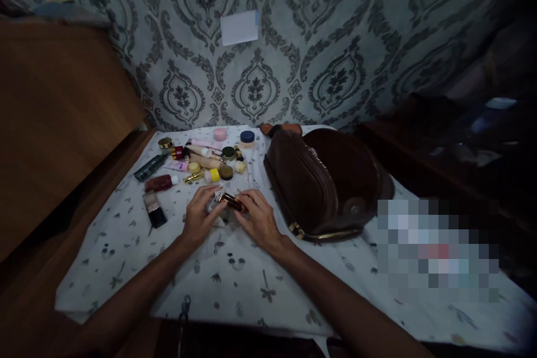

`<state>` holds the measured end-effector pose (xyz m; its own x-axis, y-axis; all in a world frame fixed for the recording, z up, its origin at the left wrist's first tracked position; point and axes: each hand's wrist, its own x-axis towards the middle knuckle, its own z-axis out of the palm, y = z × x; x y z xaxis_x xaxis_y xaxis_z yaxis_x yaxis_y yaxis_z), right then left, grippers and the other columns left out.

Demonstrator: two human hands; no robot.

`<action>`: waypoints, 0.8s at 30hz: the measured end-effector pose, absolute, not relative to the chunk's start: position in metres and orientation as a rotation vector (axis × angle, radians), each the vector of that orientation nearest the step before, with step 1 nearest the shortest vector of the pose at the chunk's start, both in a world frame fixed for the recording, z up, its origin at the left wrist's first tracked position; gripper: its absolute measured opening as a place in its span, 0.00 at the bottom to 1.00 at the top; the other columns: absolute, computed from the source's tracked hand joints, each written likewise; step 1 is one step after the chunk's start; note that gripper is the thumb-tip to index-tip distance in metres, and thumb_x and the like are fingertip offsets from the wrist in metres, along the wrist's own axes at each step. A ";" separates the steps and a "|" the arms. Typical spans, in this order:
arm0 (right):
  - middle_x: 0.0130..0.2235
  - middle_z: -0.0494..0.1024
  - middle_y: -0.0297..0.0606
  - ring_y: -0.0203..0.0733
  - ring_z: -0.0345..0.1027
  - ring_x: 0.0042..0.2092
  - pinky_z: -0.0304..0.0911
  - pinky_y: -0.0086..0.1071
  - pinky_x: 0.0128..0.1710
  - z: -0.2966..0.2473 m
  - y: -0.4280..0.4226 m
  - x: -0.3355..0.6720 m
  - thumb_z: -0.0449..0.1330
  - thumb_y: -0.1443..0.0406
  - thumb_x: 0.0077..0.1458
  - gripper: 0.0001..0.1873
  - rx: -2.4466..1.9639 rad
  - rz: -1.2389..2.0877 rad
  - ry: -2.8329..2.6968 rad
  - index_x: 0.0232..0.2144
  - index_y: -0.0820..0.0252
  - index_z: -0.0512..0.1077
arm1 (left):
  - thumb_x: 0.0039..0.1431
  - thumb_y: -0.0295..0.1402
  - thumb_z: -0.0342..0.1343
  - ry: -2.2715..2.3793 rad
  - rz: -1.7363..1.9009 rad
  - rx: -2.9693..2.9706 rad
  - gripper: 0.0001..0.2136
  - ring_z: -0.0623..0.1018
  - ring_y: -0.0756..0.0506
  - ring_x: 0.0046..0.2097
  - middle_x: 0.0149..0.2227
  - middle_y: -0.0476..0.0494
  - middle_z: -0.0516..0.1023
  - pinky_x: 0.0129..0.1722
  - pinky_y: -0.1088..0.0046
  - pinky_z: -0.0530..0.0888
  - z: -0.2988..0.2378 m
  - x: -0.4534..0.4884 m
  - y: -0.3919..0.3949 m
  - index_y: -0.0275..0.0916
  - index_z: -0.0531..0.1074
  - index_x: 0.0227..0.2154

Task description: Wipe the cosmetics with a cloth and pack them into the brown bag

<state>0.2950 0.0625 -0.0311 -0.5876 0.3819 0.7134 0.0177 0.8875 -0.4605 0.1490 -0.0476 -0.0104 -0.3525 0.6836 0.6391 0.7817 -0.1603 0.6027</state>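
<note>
The small dark glossy tube [230, 202] looks light, stiff and slick, probably best pinched near its ends. It lies tilted between both hands above the cloth-covered table [247, 277], the left hand's [199, 215] grip closed on its left end beside something crumpled and whitish [218, 194], the right hand's [260, 218] clamped on the other.

A glossy dark tube [231, 202] (copper-edged) is held aslant.

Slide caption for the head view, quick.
Left hand and right hand hold a small glossy item near a brown bag and assorted cosmetics.
</note>
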 end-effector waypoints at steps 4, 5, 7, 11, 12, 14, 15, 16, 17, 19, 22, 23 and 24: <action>0.46 0.71 0.44 0.47 0.67 0.49 0.68 0.40 0.49 -0.039 0.067 0.293 0.58 0.72 0.54 0.18 -0.277 0.652 -2.193 0.48 0.55 0.69 | 0.61 0.38 0.58 -2.014 -1.627 -1.679 0.11 0.76 0.42 0.49 0.45 0.42 0.77 0.51 0.63 0.73 -0.010 0.147 -0.046 0.40 0.74 0.44; 0.47 0.71 0.44 0.48 0.66 0.50 0.67 0.41 0.50 -0.042 0.068 0.292 0.58 0.74 0.53 0.21 -0.290 0.689 -2.213 0.50 0.55 0.68 | 0.61 0.38 0.58 -2.026 -1.647 -1.661 0.11 0.76 0.43 0.48 0.44 0.42 0.77 0.51 0.64 0.73 -0.010 0.146 -0.046 0.40 0.74 0.44; 0.48 0.72 0.44 0.48 0.66 0.51 0.66 0.43 0.51 -0.048 0.072 0.290 0.58 0.75 0.52 0.27 -0.345 0.740 -2.257 0.53 0.55 0.66 | 0.60 0.38 0.58 -2.048 -1.684 -1.626 0.11 0.76 0.43 0.48 0.43 0.43 0.77 0.50 0.65 0.73 -0.010 0.143 -0.045 0.40 0.74 0.43; 0.46 0.73 0.44 0.49 0.66 0.49 0.66 0.44 0.50 -0.055 0.077 0.287 0.57 0.76 0.52 0.24 -0.433 0.781 -2.319 0.51 0.58 0.67 | 0.60 0.39 0.59 -2.066 -1.720 -1.585 0.11 0.76 0.43 0.47 0.42 0.44 0.77 0.49 0.66 0.72 -0.011 0.139 -0.043 0.40 0.74 0.41; 0.46 0.73 0.44 0.48 0.66 0.49 0.66 0.44 0.50 -0.055 0.077 0.288 0.56 0.76 0.53 0.23 -0.439 0.790 -2.328 0.51 0.58 0.68 | 0.60 0.39 0.59 -2.069 -1.718 -1.583 0.11 0.76 0.43 0.46 0.42 0.44 0.77 0.49 0.66 0.72 -0.011 0.139 -0.043 0.39 0.74 0.41; 0.46 0.74 0.44 0.48 0.67 0.49 0.66 0.43 0.50 -0.052 0.076 0.289 0.56 0.75 0.54 0.22 -0.443 0.804 -2.338 0.51 0.58 0.68 | 0.60 0.39 0.59 -2.066 -1.699 -1.590 0.11 0.76 0.44 0.46 0.42 0.44 0.77 0.48 0.66 0.73 -0.011 0.139 -0.044 0.39 0.74 0.41; 0.47 0.74 0.45 0.48 0.67 0.49 0.66 0.43 0.50 -0.049 0.075 0.290 0.56 0.75 0.54 0.22 -0.447 0.811 -2.339 0.51 0.58 0.68 | 0.60 0.39 0.59 -2.059 -1.686 -1.594 0.11 0.76 0.44 0.46 0.42 0.43 0.77 0.48 0.66 0.73 -0.011 0.138 -0.044 0.39 0.74 0.42; 0.47 0.74 0.45 0.47 0.67 0.48 0.66 0.43 0.50 -0.047 0.074 0.291 0.55 0.75 0.55 0.21 -0.454 0.818 -2.339 0.51 0.58 0.68 | 0.60 0.38 0.59 -2.048 -1.673 -1.596 0.11 0.76 0.44 0.46 0.42 0.43 0.77 0.48 0.66 0.73 -0.011 0.138 -0.044 0.39 0.74 0.42; 0.47 0.74 0.45 0.47 0.68 0.48 0.66 0.42 0.49 -0.044 0.073 0.292 0.55 0.75 0.55 0.20 -0.464 0.828 -2.337 0.50 0.58 0.67 | 0.60 0.38 0.58 -2.035 -1.660 -1.596 0.11 0.76 0.43 0.46 0.42 0.43 0.77 0.48 0.66 0.73 -0.011 0.138 -0.044 0.39 0.74 0.42; 0.45 0.74 0.43 0.45 0.69 0.45 0.67 0.39 0.46 -0.039 0.071 0.294 0.54 0.74 0.57 0.17 -0.482 0.853 -2.335 0.48 0.58 0.67 | 0.61 0.37 0.58 -2.003 -1.620 -1.597 0.10 0.77 0.43 0.47 0.42 0.43 0.77 0.49 0.64 0.74 -0.012 0.137 -0.044 0.40 0.74 0.43; 0.41 0.75 0.40 0.43 0.70 0.41 0.66 0.35 0.41 -0.034 0.068 0.296 0.55 0.71 0.59 0.11 -0.476 0.873 -2.329 0.45 0.57 0.67 | 0.62 0.35 0.56 -1.950 -1.515 -1.636 0.09 0.76 0.42 0.48 0.44 0.42 0.77 0.50 0.62 0.74 -0.014 0.135 -0.045 0.40 0.74 0.44; 0.41 0.74 0.39 0.42 0.70 0.40 0.66 0.35 0.41 -0.033 0.067 0.297 0.56 0.70 0.59 0.10 -0.466 0.866 -2.324 0.44 0.57 0.68 | 0.63 0.34 0.55 -1.931 -1.477 -1.656 0.09 0.76 0.42 0.49 0.45 0.42 0.76 0.50 0.61 0.74 -0.014 0.135 -0.045 0.40 0.74 0.44; 0.40 0.74 0.39 0.42 0.70 0.40 0.66 0.34 0.41 -0.033 0.067 0.297 0.57 0.69 0.58 0.09 -0.454 0.858 -2.319 0.43 0.57 0.68 | 0.63 0.33 0.55 -1.914 -1.441 -1.677 0.10 0.76 0.42 0.49 0.45 0.41 0.75 0.50 0.61 0.74 -0.015 0.135 -0.046 0.40 0.74 0.45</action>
<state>0.2966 0.0666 -0.0328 -0.7503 0.5018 0.4304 0.1006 0.7301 -0.6759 0.1354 -0.0459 -0.0149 -0.3263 0.6355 0.6998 0.8481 -0.1301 0.5136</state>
